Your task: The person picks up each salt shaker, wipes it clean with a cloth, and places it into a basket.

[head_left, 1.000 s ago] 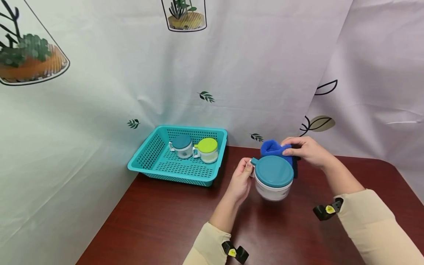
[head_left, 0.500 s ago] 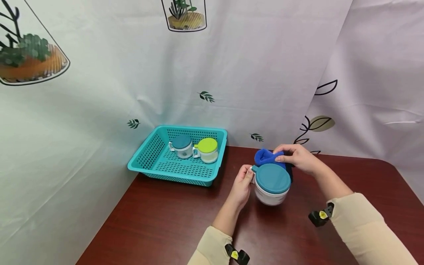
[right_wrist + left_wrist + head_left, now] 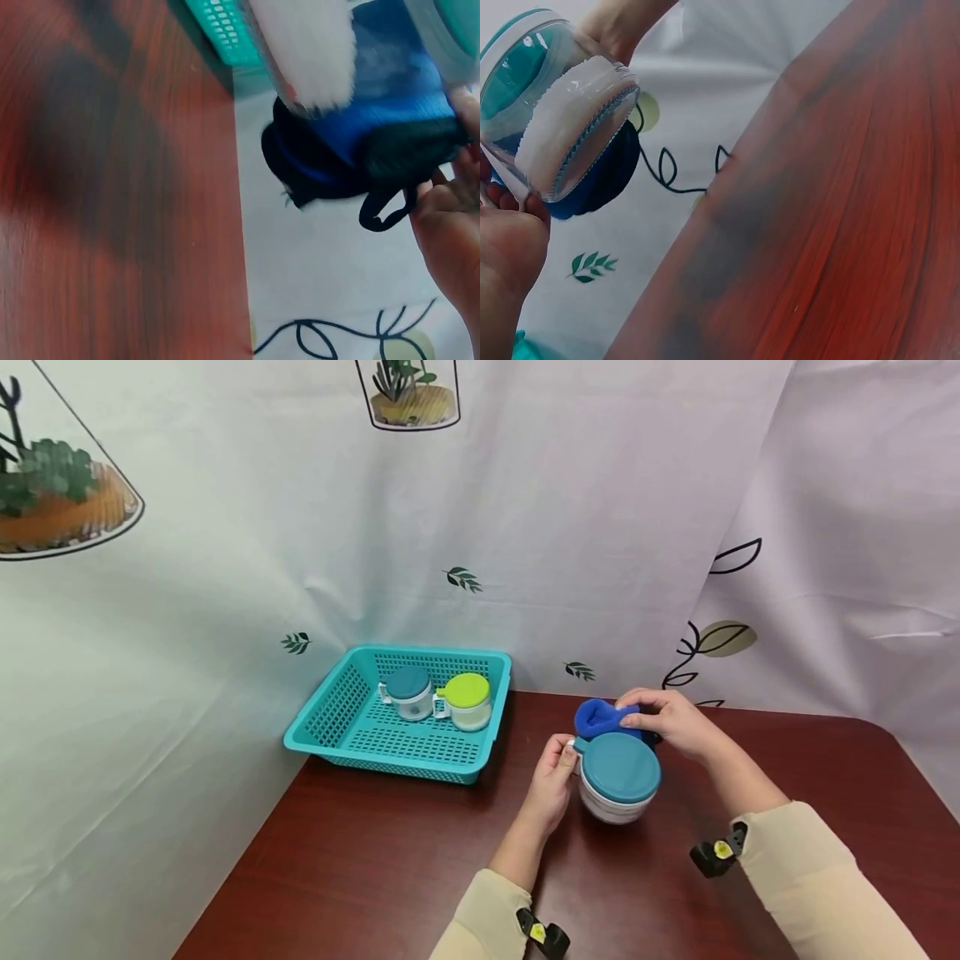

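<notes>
A clear seasoning jar (image 3: 621, 768) with a teal lid is held above the table by my left hand (image 3: 549, 785), which grips its white handle. White powder (image 3: 574, 120) lies slanted inside the tilted jar in the left wrist view. My right hand (image 3: 666, 720) pinches a blue cloth (image 3: 597, 718) against the jar's far side. In the right wrist view, the cloth (image 3: 397, 124) shows a black underside and a black loop (image 3: 384, 217). The right fingertips are partly hidden there by the cloth.
A turquoise plastic basket (image 3: 375, 761) stands at the back left of the dark red table (image 3: 360, 860). Inside it are a teal-lidded jar (image 3: 409, 685) and a lime-lidded jar (image 3: 468, 695). A printed white curtain (image 3: 600, 527) hangs directly behind the table.
Both hands, the jar and the cloth have come slightly lower and nearer. The right hand and cloth have shifted left along the jar. The head view has turned a little.
</notes>
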Motion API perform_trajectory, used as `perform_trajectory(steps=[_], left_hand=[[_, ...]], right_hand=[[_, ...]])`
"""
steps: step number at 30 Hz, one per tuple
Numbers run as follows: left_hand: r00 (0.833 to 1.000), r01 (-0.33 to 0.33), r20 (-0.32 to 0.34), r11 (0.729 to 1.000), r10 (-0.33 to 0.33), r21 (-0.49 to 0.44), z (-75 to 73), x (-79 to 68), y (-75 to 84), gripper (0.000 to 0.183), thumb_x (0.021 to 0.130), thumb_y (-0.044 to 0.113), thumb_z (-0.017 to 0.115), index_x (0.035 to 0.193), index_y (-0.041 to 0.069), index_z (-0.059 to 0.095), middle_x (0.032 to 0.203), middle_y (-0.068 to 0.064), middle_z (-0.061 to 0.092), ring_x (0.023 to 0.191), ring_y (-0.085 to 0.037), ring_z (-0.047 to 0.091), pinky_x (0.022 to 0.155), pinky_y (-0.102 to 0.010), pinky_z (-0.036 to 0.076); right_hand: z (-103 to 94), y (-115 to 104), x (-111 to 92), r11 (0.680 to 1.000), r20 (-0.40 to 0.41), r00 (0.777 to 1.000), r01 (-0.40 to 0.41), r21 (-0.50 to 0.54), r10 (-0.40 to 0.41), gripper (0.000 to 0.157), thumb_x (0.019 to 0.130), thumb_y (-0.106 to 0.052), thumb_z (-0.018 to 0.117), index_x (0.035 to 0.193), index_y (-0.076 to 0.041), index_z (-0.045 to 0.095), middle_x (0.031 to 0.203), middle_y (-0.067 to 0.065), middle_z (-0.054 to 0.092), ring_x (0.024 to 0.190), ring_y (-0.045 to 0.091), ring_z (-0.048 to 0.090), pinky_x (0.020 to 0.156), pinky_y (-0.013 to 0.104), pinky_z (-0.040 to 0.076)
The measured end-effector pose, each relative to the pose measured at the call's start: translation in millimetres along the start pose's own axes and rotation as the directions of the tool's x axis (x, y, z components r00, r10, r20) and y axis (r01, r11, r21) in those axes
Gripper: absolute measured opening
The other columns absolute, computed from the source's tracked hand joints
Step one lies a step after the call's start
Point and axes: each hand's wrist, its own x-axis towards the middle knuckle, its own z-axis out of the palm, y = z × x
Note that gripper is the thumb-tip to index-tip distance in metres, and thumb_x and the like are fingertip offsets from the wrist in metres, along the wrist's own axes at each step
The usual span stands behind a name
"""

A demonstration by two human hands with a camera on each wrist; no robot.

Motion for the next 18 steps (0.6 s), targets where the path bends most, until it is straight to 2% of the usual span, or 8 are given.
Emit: perform_trajectory(steps=[3, 6, 10, 13, 18], left_hand=[[0.998, -0.020, -0.056, 1.000, 0.019, -0.023, -5.4, -2.0, 2.8, 0.017, 0.098, 0.022, 0.044, 0.100, 0.006, 0.045, 0.090, 0.004, 0.046, 0.086, -0.007, 0.044, 0.076, -0.019, 0.036], [0.996, -0.030, -0.086, 0.999, 0.027, -0.035, -11.1, -2.4, 5.6, 0.010, 0.098, 0.021, 0.043, 0.100, 0.011, 0.046, 0.090, 0.003, 0.045, 0.086, -0.008, 0.043, 0.076, -0.019, 0.037], [0.998, -0.036, -0.060, 0.998, 0.033, -0.059, -9.8, 0.1, 6.7, 0.011, 0.098, 0.025, 0.044, 0.100, 0.014, 0.046, 0.090, 0.004, 0.045, 0.086, -0.007, 0.044, 0.076, -0.020, 0.037], [0.999, -0.027, -0.027, 0.996, 0.025, -0.088, -2.9, 0.2, 5.4, 0.016, 0.096, 0.030, 0.046, 0.100, 0.014, 0.045, 0.091, 0.005, 0.046, 0.087, -0.006, 0.045, 0.078, -0.020, 0.037], [0.999, -0.023, -0.028, 0.991, 0.020, -0.129, 0.5, -2.3, 3.8, 0.026, 0.092, 0.036, 0.051, 0.100, 0.013, 0.045, 0.092, 0.004, 0.047, 0.086, -0.006, 0.045, 0.077, -0.019, 0.038]], right_hand=[[-4.8, 0, -3, 1.000, -0.008, 1.000, -0.005, -0.019, 0.005, 0.021, 0.088, -0.016, 0.063, 0.100, 0.001, 0.065, 0.104, 0.003, 0.059, 0.098, 0.018, 0.051, 0.076, 0.028, 0.048], [-7.9, 2, -6, 0.999, -0.034, 0.999, -0.011, -0.037, 0.009, 0.020, 0.088, -0.014, 0.063, 0.101, 0.002, 0.064, 0.102, 0.000, 0.059, 0.096, 0.015, 0.051, 0.075, 0.026, 0.048], [-2.0, 1, -4, 0.999, -0.069, 0.997, 0.019, -0.034, -0.022, 0.022, 0.087, -0.014, 0.065, 0.101, 0.003, 0.064, 0.101, -0.001, 0.060, 0.095, 0.014, 0.051, 0.074, 0.024, 0.048], [6.6, -3, 1, 0.999, -0.058, 0.997, 0.042, -0.023, -0.043, 0.023, 0.086, -0.016, 0.066, 0.101, 0.002, 0.065, 0.101, 0.001, 0.061, 0.095, 0.015, 0.052, 0.074, 0.025, 0.048], [11.8, -8, 3, 0.999, -0.012, 0.999, 0.029, -0.023, -0.029, 0.022, 0.087, -0.015, 0.065, 0.101, 0.001, 0.066, 0.102, 0.008, 0.060, 0.096, 0.020, 0.052, 0.075, 0.028, 0.049]])
